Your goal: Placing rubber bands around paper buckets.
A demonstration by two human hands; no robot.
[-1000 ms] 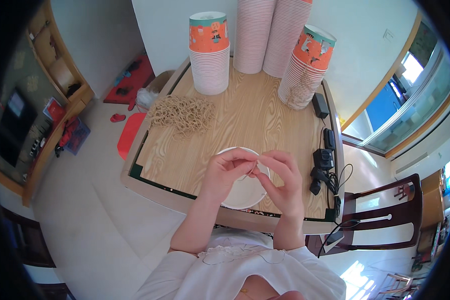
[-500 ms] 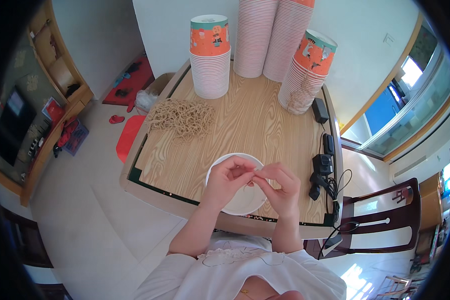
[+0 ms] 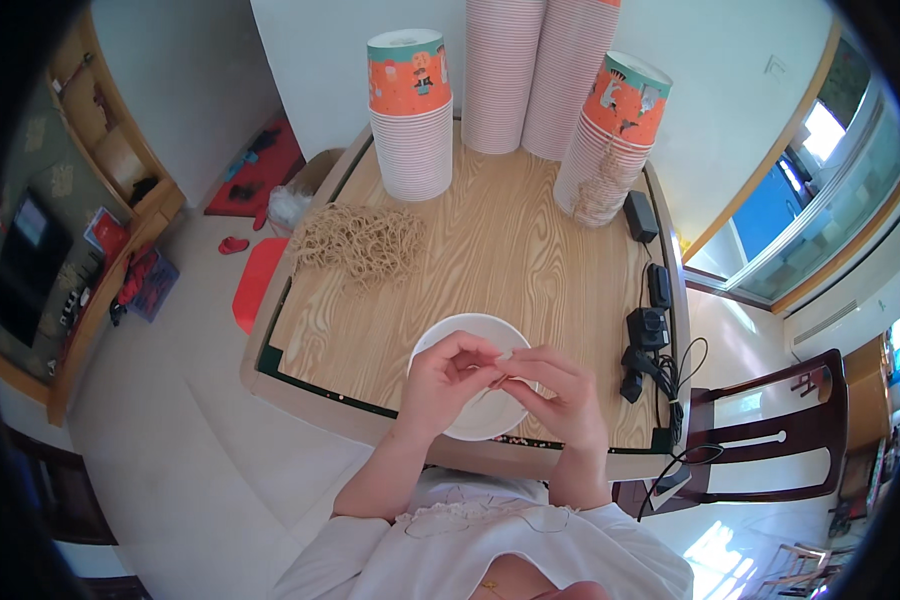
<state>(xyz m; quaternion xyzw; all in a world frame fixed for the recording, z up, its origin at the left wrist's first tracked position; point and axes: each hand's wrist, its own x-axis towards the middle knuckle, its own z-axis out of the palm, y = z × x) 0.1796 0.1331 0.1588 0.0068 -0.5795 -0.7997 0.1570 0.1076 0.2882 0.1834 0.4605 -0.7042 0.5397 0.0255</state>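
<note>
My left hand (image 3: 445,378) and my right hand (image 3: 562,392) meet above a round white paper tub (image 3: 475,420) at the table's near edge. Fingertips of both are pinched together, touching each other. A thin light-brown strand seems to show between them, but it is too small to name surely. The tub's white inside shows below my hands, with its middle partly covered by them. Beyond and to the left lies a loose tangled heap of tan loops or cord (image 3: 362,243), which neither hand touches.
A stack of printed paper tubs (image 3: 412,150) stands at the back left; taller stacks (image 3: 503,80) stand against the wall. A leaning stack (image 3: 610,140) at right has tan strands on its side. Black adapters and cables (image 3: 648,328) line the right edge, beside a dark wooden chair (image 3: 770,435).
My hands have shifted slightly and their fingers turned, still pinched together over the tub. The whole view has moved a little; the heap and stacks rest where they were.
</note>
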